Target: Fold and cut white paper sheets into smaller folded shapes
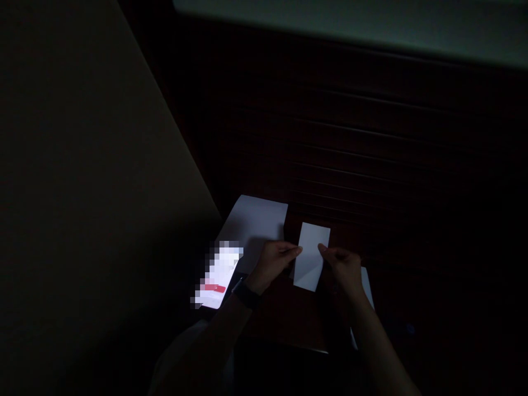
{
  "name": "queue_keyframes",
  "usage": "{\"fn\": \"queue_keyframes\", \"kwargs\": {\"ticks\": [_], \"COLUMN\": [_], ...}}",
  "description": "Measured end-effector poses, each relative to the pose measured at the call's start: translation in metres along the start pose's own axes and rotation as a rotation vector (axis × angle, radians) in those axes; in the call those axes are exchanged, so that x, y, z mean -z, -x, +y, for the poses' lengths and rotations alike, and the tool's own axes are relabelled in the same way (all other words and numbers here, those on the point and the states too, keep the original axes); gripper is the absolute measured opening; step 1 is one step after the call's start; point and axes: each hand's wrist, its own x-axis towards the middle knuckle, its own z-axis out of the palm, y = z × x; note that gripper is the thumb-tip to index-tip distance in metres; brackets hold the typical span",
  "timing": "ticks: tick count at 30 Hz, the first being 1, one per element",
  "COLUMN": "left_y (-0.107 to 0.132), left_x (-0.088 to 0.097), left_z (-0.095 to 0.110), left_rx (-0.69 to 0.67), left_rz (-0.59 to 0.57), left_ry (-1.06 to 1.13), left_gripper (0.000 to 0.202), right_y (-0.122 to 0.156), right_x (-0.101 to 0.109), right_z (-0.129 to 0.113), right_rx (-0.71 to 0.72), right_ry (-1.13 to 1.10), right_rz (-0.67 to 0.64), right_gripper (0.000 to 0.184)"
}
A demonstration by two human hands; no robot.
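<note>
A narrow white strip of paper [310, 261] is held up over the dark wooden tabletop [280, 324]. My left hand [277, 260], with a dark watch [247, 294] on its wrist, pinches the strip's left edge between thumb and fingers. On the opposite edge, my right hand [343, 267] pinches it the same way. Behind my left hand lies a larger white sheet of paper [259, 217]. To the left of that hand a phone [220, 278] glows with a bright, partly blurred screen showing a red patch.
Another white sheet [367, 283] shows partly behind my right forearm. A dark slatted wooden panel [350, 132] rises behind the table, under a pale ledge [371, 27]. A plain wall [82, 165] stands at the left. The room is very dark.
</note>
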Motion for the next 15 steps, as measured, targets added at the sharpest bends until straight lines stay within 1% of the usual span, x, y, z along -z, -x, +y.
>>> {"fn": "queue_keyframes", "kwargs": {"ticks": [3, 6, 9, 15], "left_y": [-0.0022, -0.0038, -0.0038, -0.0027], "left_x": [-0.001, -0.0011, -0.0006, -0.0004], "left_z": [-0.0033, -0.0047, -0.0048, -0.004], "left_rx": [0.013, 0.016, 0.03, 0.047], "left_rz": [0.047, 0.089, 0.102, 0.093], "left_ry": [-0.009, -0.018, -0.025, 0.008], "left_gripper": [0.024, 0.023, 0.025, 0.023], "right_y": [0.0014, 0.004, 0.005, 0.0014], "right_x": [-0.0016, -0.0026, -0.0026, -0.001], "right_z": [-0.0023, -0.0041, -0.004, 0.0026], "right_rx": [-0.043, -0.106, -0.157, -0.147], "right_ry": [-0.057, -0.149, -0.206, -0.212], "right_rz": [-0.02, -0.091, -0.141, -0.133], "right_gripper": [0.035, 0.036, 0.035, 0.032]}}
